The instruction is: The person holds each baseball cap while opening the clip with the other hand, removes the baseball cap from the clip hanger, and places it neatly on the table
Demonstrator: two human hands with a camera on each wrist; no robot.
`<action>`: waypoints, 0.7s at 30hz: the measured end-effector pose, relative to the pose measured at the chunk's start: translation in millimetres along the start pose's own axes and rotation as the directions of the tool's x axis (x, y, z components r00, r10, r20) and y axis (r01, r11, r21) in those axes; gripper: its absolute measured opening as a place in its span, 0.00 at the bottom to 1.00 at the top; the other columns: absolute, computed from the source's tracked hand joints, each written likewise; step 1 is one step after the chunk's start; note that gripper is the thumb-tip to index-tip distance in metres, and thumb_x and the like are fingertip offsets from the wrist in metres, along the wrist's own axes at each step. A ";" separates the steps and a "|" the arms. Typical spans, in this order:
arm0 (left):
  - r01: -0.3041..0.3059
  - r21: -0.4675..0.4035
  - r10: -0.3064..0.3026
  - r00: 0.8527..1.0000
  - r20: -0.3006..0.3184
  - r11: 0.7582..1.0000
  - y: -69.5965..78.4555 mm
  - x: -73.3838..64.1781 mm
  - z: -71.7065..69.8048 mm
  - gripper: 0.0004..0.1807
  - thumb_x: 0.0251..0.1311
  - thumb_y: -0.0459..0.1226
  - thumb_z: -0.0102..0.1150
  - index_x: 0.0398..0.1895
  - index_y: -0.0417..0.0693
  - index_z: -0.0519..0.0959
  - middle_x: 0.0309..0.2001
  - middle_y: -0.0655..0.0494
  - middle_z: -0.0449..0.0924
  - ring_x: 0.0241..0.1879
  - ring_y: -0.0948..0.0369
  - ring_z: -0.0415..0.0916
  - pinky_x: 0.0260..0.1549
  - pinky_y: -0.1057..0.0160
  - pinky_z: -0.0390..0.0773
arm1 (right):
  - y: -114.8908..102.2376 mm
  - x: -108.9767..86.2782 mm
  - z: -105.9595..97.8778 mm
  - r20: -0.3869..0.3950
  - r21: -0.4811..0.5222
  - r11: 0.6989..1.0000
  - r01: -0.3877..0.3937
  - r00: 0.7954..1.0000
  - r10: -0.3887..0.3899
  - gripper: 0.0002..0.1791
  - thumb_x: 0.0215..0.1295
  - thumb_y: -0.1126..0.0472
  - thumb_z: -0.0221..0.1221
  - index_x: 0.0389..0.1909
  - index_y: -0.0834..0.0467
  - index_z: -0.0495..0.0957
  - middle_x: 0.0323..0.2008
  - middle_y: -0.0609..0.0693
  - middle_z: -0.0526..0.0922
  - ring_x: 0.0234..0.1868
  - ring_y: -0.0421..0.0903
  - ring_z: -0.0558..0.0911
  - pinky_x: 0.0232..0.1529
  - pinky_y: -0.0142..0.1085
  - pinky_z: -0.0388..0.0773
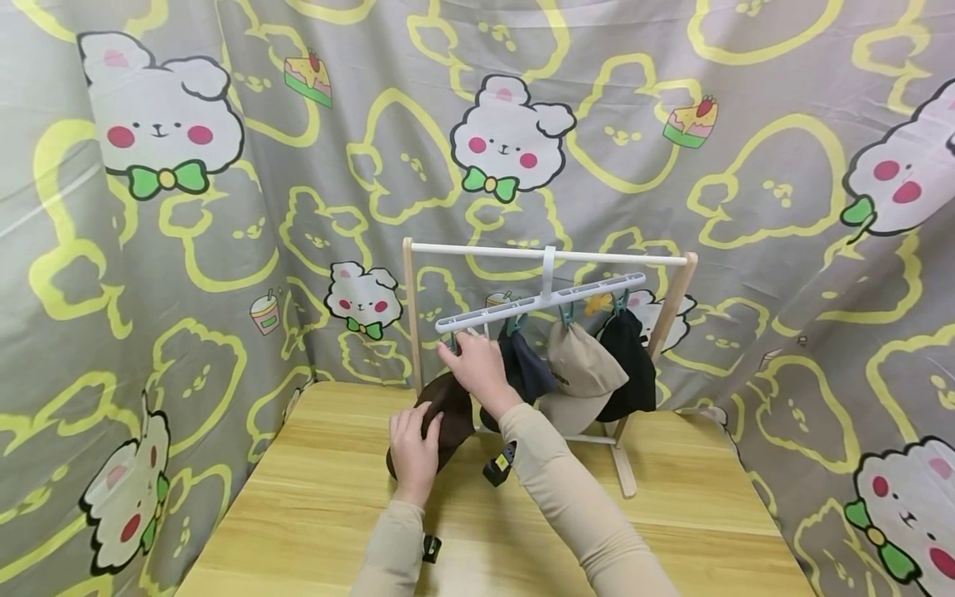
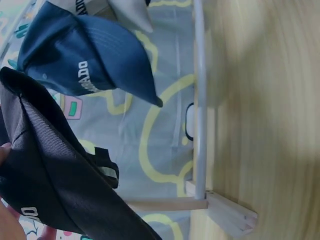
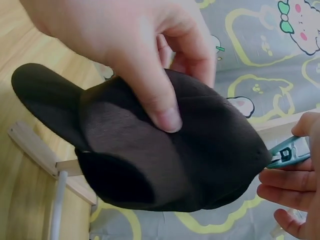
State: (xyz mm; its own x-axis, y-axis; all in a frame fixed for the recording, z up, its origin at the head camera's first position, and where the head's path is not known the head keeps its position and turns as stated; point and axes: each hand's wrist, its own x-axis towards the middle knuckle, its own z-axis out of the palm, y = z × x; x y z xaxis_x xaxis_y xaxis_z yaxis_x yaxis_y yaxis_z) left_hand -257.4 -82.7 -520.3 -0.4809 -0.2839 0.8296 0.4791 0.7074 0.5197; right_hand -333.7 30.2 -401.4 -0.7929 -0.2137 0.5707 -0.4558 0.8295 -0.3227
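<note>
Okay, left hand (image 1: 414, 452) had the brown cap (image 3: 200, 150) clamped by its side while right hand (image 1: 481, 365) pinched the teal clip (image 3: 291, 151) below the white hanger (image 1: 522, 308).

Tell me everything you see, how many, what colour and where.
Table: 1, yellowish wood, below
Rack: 1, pale wood and white, on table
Hanger: 1, light grey, hooked on rack
Clips: 4 visible, teal, along hanger
Caps: 4, brown, blue, beige, black left to right, under hanger
Curtain: number unclear, grey with yellow prints, around table
Wrist devices: 2, black, one per wrist
Sleeves: 2, beige, on forearms
Left hand: 1, bare, gripping brown cap
Right hand: 1, bare, pinching leftmost clip
</note>
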 end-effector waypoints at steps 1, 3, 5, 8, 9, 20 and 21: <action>0.000 -0.001 0.000 1.000 -0.002 1.000 -0.5 -1.0 -0.3 0.12 0.50 0.29 0.71 0.39 0.39 0.83 0.33 0.46 0.81 0.35 0.49 0.70 0.38 0.56 0.68 | 0.1 0.1 0.1 -0.002 0.002 1.000 0.002 1.000 -0.002 0.25 0.69 0.44 0.55 0.16 0.53 0.66 0.14 0.47 0.65 0.15 0.45 0.65 0.24 0.35 0.59; 0.005 0.000 -0.005 1.000 -0.002 1.000 -1.4 -2.4 -0.8 0.12 0.50 0.29 0.71 0.39 0.39 0.83 0.33 0.46 0.81 0.34 0.49 0.70 0.38 0.56 0.68 | 0.1 0.0 0.1 -0.001 0.003 1.000 0.005 1.000 -0.005 0.25 0.69 0.44 0.54 0.15 0.53 0.66 0.14 0.46 0.65 0.15 0.44 0.64 0.24 0.33 0.57; 0.008 0.004 -0.008 1.000 0.001 1.000 -1.7 -2.7 -1.3 0.12 0.51 0.30 0.71 0.40 0.39 0.83 0.34 0.46 0.81 0.35 0.48 0.70 0.38 0.56 0.68 | -0.2 -0.2 -0.1 -0.006 0.005 1.000 0.011 1.000 -0.011 0.25 0.69 0.43 0.54 0.15 0.53 0.65 0.14 0.46 0.64 0.15 0.44 0.64 0.23 0.33 0.56; 0.012 0.008 -0.012 1.000 0.002 1.000 -2.3 -2.9 -1.4 0.12 0.51 0.30 0.71 0.41 0.40 0.83 0.34 0.46 0.81 0.36 0.48 0.70 0.38 0.56 0.69 | -0.4 -0.7 -0.6 -0.017 0.007 1.000 0.019 1.000 -0.018 0.26 0.68 0.44 0.55 0.14 0.53 0.65 0.13 0.46 0.64 0.15 0.44 0.63 0.22 0.32 0.56; 0.011 0.010 -0.011 1.000 0.001 1.000 -2.4 -2.9 -1.4 0.13 0.51 0.30 0.71 0.41 0.40 0.83 0.34 0.46 0.81 0.36 0.49 0.70 0.38 0.56 0.69 | -0.4 -1.1 -0.8 -0.017 0.008 1.000 0.019 1.000 -0.019 0.26 0.68 0.44 0.55 0.14 0.53 0.65 0.13 0.46 0.64 0.14 0.44 0.63 0.22 0.32 0.55; 0.031 -0.008 -0.031 1.000 -0.006 0.999 -0.6 -2.4 -5.1 0.11 0.53 0.32 0.70 0.40 0.39 0.83 0.34 0.45 0.81 0.37 0.48 0.71 0.40 0.57 0.70 | 3.0 -1.4 -0.5 -0.015 0.025 0.999 0.029 0.999 -0.028 0.26 0.69 0.43 0.53 0.14 0.52 0.64 0.11 0.45 0.62 0.13 0.42 0.63 0.20 0.32 0.54; 0.033 -0.010 -0.033 0.999 -0.006 0.999 -0.9 -2.7 -5.4 0.11 0.53 0.32 0.70 0.40 0.39 0.83 0.34 0.45 0.81 0.37 0.48 0.71 0.40 0.57 0.70 | 3.0 -1.5 -0.7 -0.013 0.029 0.999 0.030 0.999 -0.029 0.26 0.69 0.43 0.53 0.14 0.52 0.64 0.11 0.45 0.63 0.13 0.42 0.63 0.20 0.31 0.54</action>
State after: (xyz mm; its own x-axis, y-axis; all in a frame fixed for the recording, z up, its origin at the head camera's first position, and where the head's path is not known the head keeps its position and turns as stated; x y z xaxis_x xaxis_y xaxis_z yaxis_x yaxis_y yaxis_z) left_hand -252.5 -86.0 -521.9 -0.4917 -0.3109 0.8134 0.4706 0.6911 0.5486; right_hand -333.6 33.4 -402.7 -0.7738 -0.2311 0.5898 -0.4905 0.8077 -0.3270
